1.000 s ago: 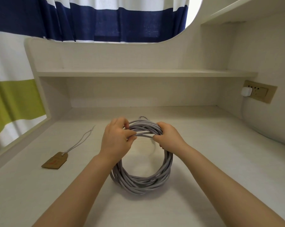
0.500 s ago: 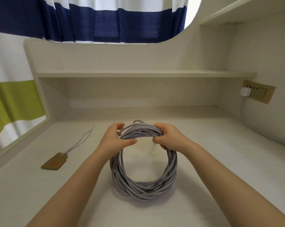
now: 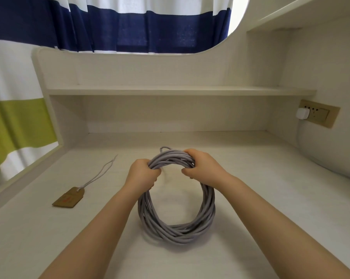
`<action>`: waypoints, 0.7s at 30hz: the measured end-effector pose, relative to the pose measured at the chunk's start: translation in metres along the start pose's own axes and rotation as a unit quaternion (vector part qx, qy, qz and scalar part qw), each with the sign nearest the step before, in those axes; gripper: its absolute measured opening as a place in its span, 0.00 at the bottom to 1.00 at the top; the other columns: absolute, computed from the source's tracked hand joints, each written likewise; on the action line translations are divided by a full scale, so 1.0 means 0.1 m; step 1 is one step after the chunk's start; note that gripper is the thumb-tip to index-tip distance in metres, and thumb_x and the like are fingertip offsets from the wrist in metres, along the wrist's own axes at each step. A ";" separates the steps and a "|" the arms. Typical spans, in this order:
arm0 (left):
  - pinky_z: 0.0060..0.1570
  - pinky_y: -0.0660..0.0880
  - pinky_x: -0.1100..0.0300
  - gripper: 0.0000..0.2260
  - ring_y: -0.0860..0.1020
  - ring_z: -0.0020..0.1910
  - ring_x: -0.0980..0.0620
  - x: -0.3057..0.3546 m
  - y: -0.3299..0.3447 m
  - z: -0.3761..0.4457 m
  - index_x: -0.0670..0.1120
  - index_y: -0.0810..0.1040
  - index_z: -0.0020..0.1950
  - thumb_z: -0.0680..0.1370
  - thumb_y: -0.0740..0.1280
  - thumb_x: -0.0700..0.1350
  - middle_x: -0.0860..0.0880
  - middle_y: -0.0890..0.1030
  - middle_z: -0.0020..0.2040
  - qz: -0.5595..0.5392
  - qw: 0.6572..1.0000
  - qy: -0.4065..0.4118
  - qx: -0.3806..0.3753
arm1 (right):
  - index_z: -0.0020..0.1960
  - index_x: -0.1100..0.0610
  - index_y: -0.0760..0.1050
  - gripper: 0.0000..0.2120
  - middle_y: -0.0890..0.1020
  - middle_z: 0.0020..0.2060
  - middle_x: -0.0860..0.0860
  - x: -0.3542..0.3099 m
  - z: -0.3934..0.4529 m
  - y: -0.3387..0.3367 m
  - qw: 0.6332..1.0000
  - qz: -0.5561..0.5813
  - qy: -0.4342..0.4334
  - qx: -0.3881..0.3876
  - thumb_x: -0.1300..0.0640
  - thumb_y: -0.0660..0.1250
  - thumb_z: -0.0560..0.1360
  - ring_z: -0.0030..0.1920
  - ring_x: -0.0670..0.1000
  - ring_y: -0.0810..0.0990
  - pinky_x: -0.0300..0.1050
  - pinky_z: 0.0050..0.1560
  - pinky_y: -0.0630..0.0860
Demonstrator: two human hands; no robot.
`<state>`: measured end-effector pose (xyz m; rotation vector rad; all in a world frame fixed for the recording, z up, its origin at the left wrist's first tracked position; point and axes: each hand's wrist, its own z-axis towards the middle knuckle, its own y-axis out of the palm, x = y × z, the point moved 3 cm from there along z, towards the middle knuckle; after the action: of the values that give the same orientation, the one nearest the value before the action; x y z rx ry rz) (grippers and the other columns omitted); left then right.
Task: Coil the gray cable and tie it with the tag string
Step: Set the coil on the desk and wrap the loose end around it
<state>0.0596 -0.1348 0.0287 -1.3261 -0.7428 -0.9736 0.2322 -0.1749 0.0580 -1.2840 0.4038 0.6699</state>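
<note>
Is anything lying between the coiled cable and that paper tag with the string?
Nothing visible does. Bare desk separates the gray cable, gripped by the left hand and right hand, from the tag.

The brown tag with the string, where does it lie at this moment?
In the head view the brown tag lies flat on the desk at the left, apart from the gray cable, with its string trailing away toward the shelf.

The desk [image 3: 260, 188] lies open across the right half of the frame and along the bottom left. At middle left the tag [image 3: 69, 197] and its string [image 3: 101, 174] take up a strip. The gray cable [image 3: 177, 224] coil and both forearms fill the centre. A shelf [image 3: 170, 91] overhangs the back, and a plug [image 3: 302, 113] juts out at the right wall.
</note>
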 end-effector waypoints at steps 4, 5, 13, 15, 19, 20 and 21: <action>0.25 0.65 0.62 0.09 0.67 0.23 0.47 -0.03 0.01 0.02 0.40 0.72 0.31 0.72 0.63 0.35 0.43 0.72 0.26 -0.008 1.000 -0.021 0.002 | 0.71 0.56 0.60 0.29 0.73 0.64 0.54 0.04 -0.01 0.05 0.996 -0.076 0.011 0.049 0.53 0.65 0.72 0.61 0.56 0.73 0.50 0.57 0.71; 0.25 0.65 0.61 0.10 0.67 0.23 0.47 -0.04 0.01 0.02 0.41 0.72 0.30 0.72 0.64 0.35 0.43 0.71 0.26 -0.020 0.999 -0.028 0.007 | 0.71 0.57 0.60 0.29 0.72 0.65 0.54 0.01 -0.03 0.06 0.992 -0.103 0.000 0.075 0.54 0.65 0.73 0.63 0.56 0.71 0.49 0.59 0.70; 0.25 0.65 0.59 0.11 0.65 0.23 0.49 -0.18 0.03 0.02 0.41 0.71 0.30 0.73 0.66 0.37 0.45 0.69 0.26 -0.196 0.970 -0.124 0.074 | 0.60 0.62 0.74 0.20 0.79 0.58 0.57 -0.22 -0.26 0.31 0.952 -0.188 -0.191 0.145 0.59 0.67 0.70 0.60 0.57 0.76 0.49 0.61 0.72; 0.26 0.66 0.58 0.11 0.66 0.23 0.49 -0.25 0.08 0.00 0.41 0.71 0.31 0.73 0.67 0.39 0.45 0.70 0.26 -0.236 0.956 -0.152 0.086 | 0.62 0.55 0.73 0.20 0.80 0.55 0.51 -0.14 -0.25 0.45 0.989 -0.113 -0.072 -0.061 0.48 0.64 0.73 0.55 0.51 0.77 0.46 0.57 0.74; 0.27 0.68 0.57 0.13 0.68 0.24 0.49 -0.36 0.21 -0.04 0.40 0.71 0.30 0.74 0.67 0.40 0.47 0.71 0.21 -0.346 0.903 -0.230 0.109 | 0.50 0.54 0.74 0.18 0.80 0.41 0.51 -0.11 -0.28 0.70 0.972 -0.137 -0.049 -0.184 0.44 0.68 0.67 0.41 0.54 0.77 0.47 0.37 0.70; 0.28 0.68 0.57 0.14 0.69 0.23 0.49 -0.37 0.25 -0.05 0.40 0.71 0.30 0.75 0.66 0.39 0.47 0.71 0.19 -0.372 0.889 -0.244 0.105 | 0.50 0.55 0.72 0.17 0.80 0.42 0.52 -0.10 -0.27 0.72 0.969 -0.171 -0.060 -0.168 0.46 0.68 0.67 0.42 0.55 0.77 0.46 0.36 0.68; 0.28 0.68 0.57 0.15 0.70 0.22 0.50 -0.37 0.28 -0.06 0.40 0.70 0.30 0.76 0.65 0.39 0.48 0.70 0.17 -0.395 0.877 -0.254 0.101 | 0.51 0.55 0.72 0.17 0.80 0.45 0.53 -0.08 -0.26 0.73 0.966 -0.197 -0.067 -0.151 0.48 0.67 0.68 0.45 0.57 0.77 0.45 0.37 0.67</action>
<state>0.0682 -0.1352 -0.0172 -1.0947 -1.8394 -1.1311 0.1802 -0.1923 0.0019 -1.5431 -0.0721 0.4850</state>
